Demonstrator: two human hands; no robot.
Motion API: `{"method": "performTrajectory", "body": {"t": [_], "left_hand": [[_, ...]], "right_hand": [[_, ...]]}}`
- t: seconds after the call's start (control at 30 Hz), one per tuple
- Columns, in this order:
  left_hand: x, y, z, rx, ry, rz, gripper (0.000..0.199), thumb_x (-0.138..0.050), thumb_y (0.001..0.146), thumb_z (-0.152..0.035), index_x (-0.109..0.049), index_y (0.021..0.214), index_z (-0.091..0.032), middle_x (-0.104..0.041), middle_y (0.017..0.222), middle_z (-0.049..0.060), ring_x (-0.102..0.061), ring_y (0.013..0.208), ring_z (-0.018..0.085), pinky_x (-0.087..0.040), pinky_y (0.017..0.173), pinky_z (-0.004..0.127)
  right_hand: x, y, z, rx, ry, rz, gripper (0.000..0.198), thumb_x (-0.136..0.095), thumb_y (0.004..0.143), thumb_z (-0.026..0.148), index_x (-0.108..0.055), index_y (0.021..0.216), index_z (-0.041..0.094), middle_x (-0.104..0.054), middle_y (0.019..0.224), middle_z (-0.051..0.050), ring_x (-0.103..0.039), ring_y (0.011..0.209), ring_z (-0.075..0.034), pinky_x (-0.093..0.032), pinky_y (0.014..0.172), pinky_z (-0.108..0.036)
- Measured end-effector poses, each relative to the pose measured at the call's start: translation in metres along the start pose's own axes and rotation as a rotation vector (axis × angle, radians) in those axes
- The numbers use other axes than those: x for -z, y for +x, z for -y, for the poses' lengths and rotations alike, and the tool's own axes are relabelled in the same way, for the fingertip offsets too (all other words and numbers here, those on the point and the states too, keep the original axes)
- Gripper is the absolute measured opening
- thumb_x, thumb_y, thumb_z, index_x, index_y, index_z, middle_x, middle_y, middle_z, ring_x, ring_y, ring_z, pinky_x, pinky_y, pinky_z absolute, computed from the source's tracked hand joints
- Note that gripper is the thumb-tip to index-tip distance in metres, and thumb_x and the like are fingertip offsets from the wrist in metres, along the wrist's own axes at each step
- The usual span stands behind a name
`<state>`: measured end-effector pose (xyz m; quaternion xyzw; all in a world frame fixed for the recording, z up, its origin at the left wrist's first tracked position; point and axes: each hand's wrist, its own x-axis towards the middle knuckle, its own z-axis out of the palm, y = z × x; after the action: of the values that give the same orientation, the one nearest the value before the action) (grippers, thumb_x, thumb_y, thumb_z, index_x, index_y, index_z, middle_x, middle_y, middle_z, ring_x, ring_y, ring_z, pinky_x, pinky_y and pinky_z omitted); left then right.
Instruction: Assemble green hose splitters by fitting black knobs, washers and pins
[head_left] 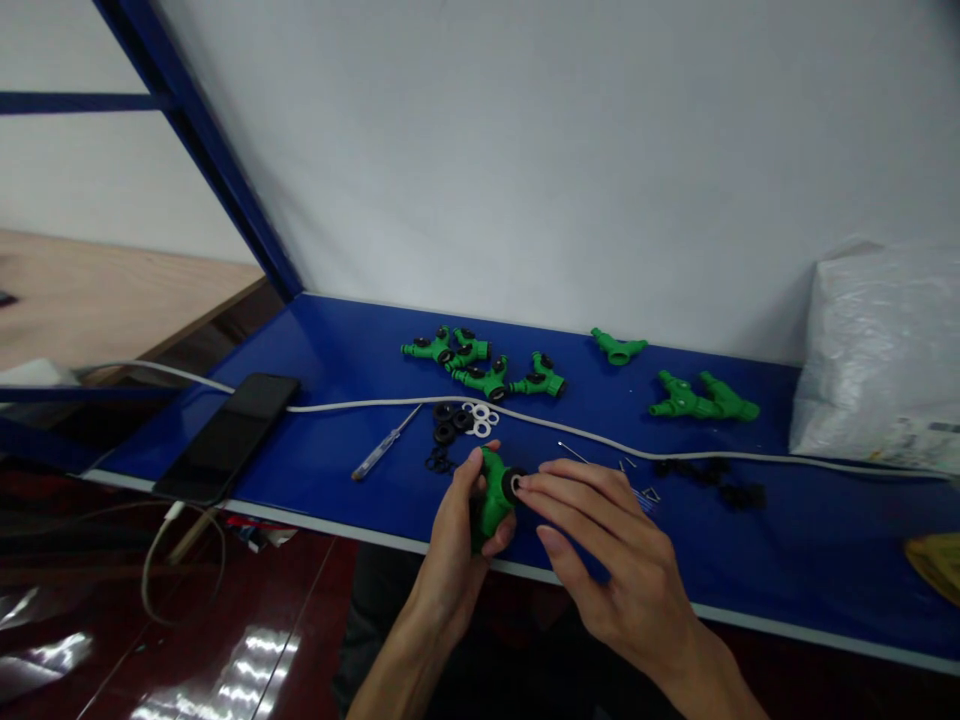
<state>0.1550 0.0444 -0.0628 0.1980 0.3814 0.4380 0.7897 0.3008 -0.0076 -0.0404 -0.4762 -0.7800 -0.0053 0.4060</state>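
My left hand (453,520) is wrapped around a green Y-shaped hose connector (493,497), held above the front edge of the blue table. A black collar (513,478) sits on the connector's right end, with a pale ring in its opening. My right hand (619,545) reaches in from the right, fingers stretched and thumb apart. Its fingertips touch the opening of that collar. Just beyond lie several white washers (481,418), black collars (444,432) and small black O-rings (437,461).
Finished-looking green connectors with black valves (484,378) lie at the back; plain green ones (679,396) lie right of them. A white cable (375,403) crosses the table (315,440). A screwdriver (384,446), phone (232,435), black parts (739,496) and plastic-wrapped package (877,350) are around.
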Motion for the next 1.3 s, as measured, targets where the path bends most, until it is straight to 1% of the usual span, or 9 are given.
{"method": "performTrajectory", "body": {"t": [0.13, 0.37, 0.57, 0.7, 0.87, 1.0, 1.13, 1.23, 1.3], "left_hand": [[0.000, 0.002, 0.002, 0.000, 0.017, -0.010, 0.063, -0.070, 0.085, -0.056, -0.060, 0.131, -0.014, -0.048, 0.066, -0.006, -0.034, 0.046, 0.004, -0.024, 0.042, 0.014], [0.001, 0.005, 0.005, 0.005, 0.001, 0.062, 0.060, -0.069, 0.087, -0.057, -0.060, 0.129, -0.015, -0.053, 0.073, -0.004, -0.034, 0.047, 0.002, -0.025, 0.043, 0.015], [0.000, 0.007, 0.005, -0.014, 0.015, 0.030, 0.059, -0.070, 0.086, -0.055, -0.060, 0.128, -0.015, -0.046, 0.069, -0.006, -0.036, 0.049, 0.005, -0.026, 0.043, 0.015], [0.000, 0.005, 0.006, -0.025, 0.035, 0.038, 0.057, -0.068, 0.087, -0.055, -0.059, 0.129, -0.017, -0.045, 0.071, -0.006, -0.037, 0.051, 0.005, -0.030, 0.045, 0.016], [0.001, 0.003, 0.005, -0.032, 0.084, 0.005, 0.052, -0.067, 0.089, -0.054, -0.061, 0.129, -0.021, -0.050, 0.079, -0.004, -0.042, 0.058, 0.006, -0.039, 0.053, 0.016], [0.001, 0.002, 0.005, -0.045, 0.071, -0.002, 0.054, -0.068, 0.088, -0.055, -0.062, 0.129, -0.020, -0.052, 0.079, -0.003, -0.042, 0.057, 0.006, -0.036, 0.050, 0.015], [0.000, 0.000, 0.007, -0.032, 0.066, 0.037, 0.058, -0.066, 0.088, -0.058, -0.062, 0.131, -0.019, -0.059, 0.087, 0.001, -0.044, 0.057, 0.006, -0.034, 0.047, 0.016], [0.001, -0.001, 0.008, -0.047, 0.080, 0.070, 0.058, -0.064, 0.090, -0.057, -0.060, 0.135, -0.020, -0.060, 0.092, 0.003, -0.048, 0.063, 0.008, -0.037, 0.049, 0.016], [0.002, -0.001, 0.009, -0.081, 0.088, 0.064, 0.058, -0.064, 0.091, -0.056, -0.057, 0.138, -0.022, -0.060, 0.094, 0.003, -0.049, 0.064, 0.009, -0.039, 0.051, 0.017]], "right_hand": [[0.003, -0.007, -0.001, 0.038, -0.044, 0.037, 0.036, -0.056, 0.097, 0.014, -0.062, 0.132, 0.020, -0.073, 0.124, -0.004, -0.060, 0.123, -0.023, -0.047, 0.101, -0.041], [0.001, -0.013, 0.000, 0.068, -0.071, 0.027, 0.040, -0.054, 0.096, 0.009, -0.060, 0.135, 0.014, -0.071, 0.130, -0.006, -0.055, 0.129, -0.020, -0.041, 0.107, -0.038], [0.003, -0.009, -0.001, 0.035, -0.028, 0.032, 0.039, -0.057, 0.095, 0.010, -0.061, 0.133, 0.015, -0.071, 0.129, -0.006, -0.054, 0.130, -0.021, -0.042, 0.106, -0.038], [0.006, -0.006, 0.001, 0.005, -0.027, 0.033, 0.034, -0.057, 0.095, 0.011, -0.064, 0.128, 0.018, -0.074, 0.124, -0.004, -0.057, 0.128, -0.022, -0.041, 0.105, -0.040], [0.006, -0.004, 0.004, -0.062, -0.003, 0.027, 0.030, -0.054, 0.097, 0.012, -0.067, 0.122, 0.021, -0.076, 0.118, -0.003, -0.060, 0.125, -0.022, -0.043, 0.103, -0.040], [0.004, -0.007, 0.006, -0.111, 0.059, 0.031, 0.032, -0.052, 0.098, 0.011, -0.068, 0.123, 0.021, -0.075, 0.121, -0.004, -0.060, 0.126, -0.021, -0.047, 0.103, -0.040], [0.003, -0.017, 0.009, -0.115, 0.103, -0.036, 0.036, -0.052, 0.096, 0.007, -0.068, 0.124, 0.022, -0.075, 0.118, -0.004, -0.063, 0.121, -0.019, -0.051, 0.099, -0.038], [0.001, -0.024, 0.013, -0.095, 0.068, -0.112, 0.038, -0.054, 0.092, 0.002, -0.068, 0.123, 0.019, -0.075, 0.115, -0.005, -0.064, 0.115, -0.019, -0.054, 0.095, -0.037], [-0.001, -0.027, 0.017, -0.073, 0.013, -0.124, 0.037, -0.056, 0.091, 0.002, -0.068, 0.123, 0.016, -0.075, 0.115, -0.007, -0.064, 0.114, -0.021, -0.054, 0.095, -0.038]]}}
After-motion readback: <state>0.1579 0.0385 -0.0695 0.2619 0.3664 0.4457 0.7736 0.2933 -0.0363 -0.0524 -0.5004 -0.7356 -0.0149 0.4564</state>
